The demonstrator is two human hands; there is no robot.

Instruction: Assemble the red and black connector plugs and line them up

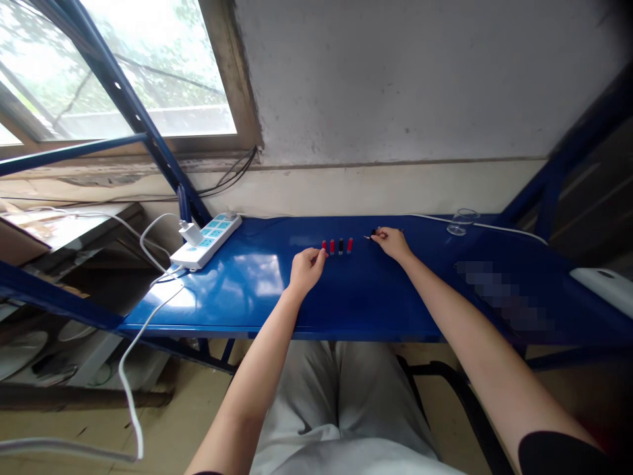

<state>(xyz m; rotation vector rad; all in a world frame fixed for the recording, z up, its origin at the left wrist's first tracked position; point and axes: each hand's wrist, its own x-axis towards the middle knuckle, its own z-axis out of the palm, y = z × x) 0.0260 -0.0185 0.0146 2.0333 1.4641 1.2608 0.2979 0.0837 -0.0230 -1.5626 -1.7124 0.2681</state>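
My left hand (pixel 306 269) is closed, its thumb and fingertips at the leftmost small red cylinder (pixel 324 244), which stands on the blue table (pixel 346 297). To its right, in a short row, stand a second red cylinder (pixel 332 247), a black cylinder (pixel 341 247) and another red cylinder (pixel 350 245). My right hand (pixel 392 244) is further right and pinches a small black piece (pixel 374 233), partly hidden by the fingers. A thin pale tip (pixel 366 237) shows beside those fingers; what it belongs to is too small to tell.
A white power strip (pixel 208 241) with a plugged-in white charger (pixel 190 232) lies at the table's left end. A clear cup (pixel 463 221) rests at the back right. A white object (pixel 606 287) is at the right edge, and a white cable (pixel 514 231) runs along the back.
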